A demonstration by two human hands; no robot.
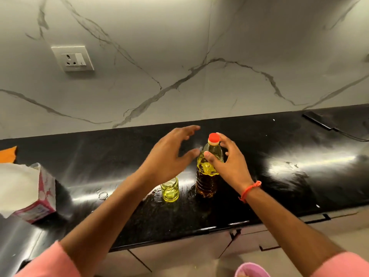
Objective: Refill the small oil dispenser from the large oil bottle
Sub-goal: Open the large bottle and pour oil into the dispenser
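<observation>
The large oil bottle [207,176] stands upright on the black counter [279,176], red cap [213,137] on, holding yellow oil. My right hand [229,162] is spread around its upper part, thumb against the shoulder and fingers behind the neck, without a firm grip. Left of the bottle stands the small glass oil dispenser [170,189], lidless, with yellow oil inside. My left hand [169,154] hovers above the dispenser with fingers spread, holding nothing, and hides part of its rim.
A pink box with white tissue [30,194] sits at the counter's left. A small metal ring [103,195] lies near the dispenser, with oil spots around it. A dark flat object with a cable [319,120] lies far right. A wall socket [72,58] is on the marble backsplash.
</observation>
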